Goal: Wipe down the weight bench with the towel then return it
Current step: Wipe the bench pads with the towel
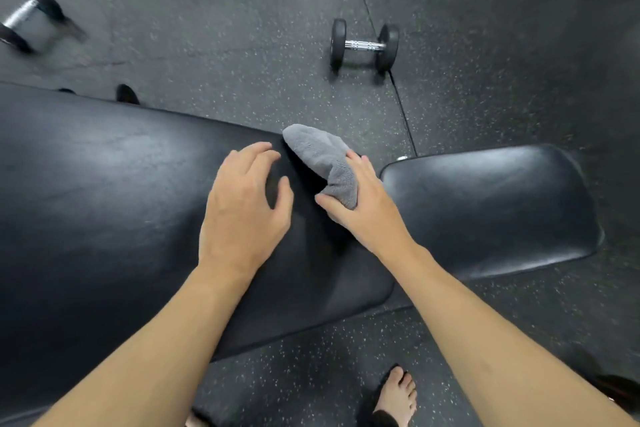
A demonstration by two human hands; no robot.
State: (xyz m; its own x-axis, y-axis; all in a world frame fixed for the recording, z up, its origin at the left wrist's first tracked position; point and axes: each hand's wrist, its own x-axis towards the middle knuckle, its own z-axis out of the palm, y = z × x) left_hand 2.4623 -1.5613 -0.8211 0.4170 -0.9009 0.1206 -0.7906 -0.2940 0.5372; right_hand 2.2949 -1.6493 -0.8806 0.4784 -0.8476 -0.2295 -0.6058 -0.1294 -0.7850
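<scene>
Bare foot [394,392] planted on the speckled floor [242,45], forearms reaching over the weight bench [104,201]. Right hand [360,204] clamped on the grey towel [320,156], bunched at the far edge of the long pad, close to the gap before the seat pad [485,208]. Left hand [242,208] spread open and empty, hovering just beside. Wiping step looks to be in hand, seat pad probably not yet covered. Next: flatten the towel, sweep across both pads, then carry it back. Dumbbell [363,45] well apart beyond.
</scene>
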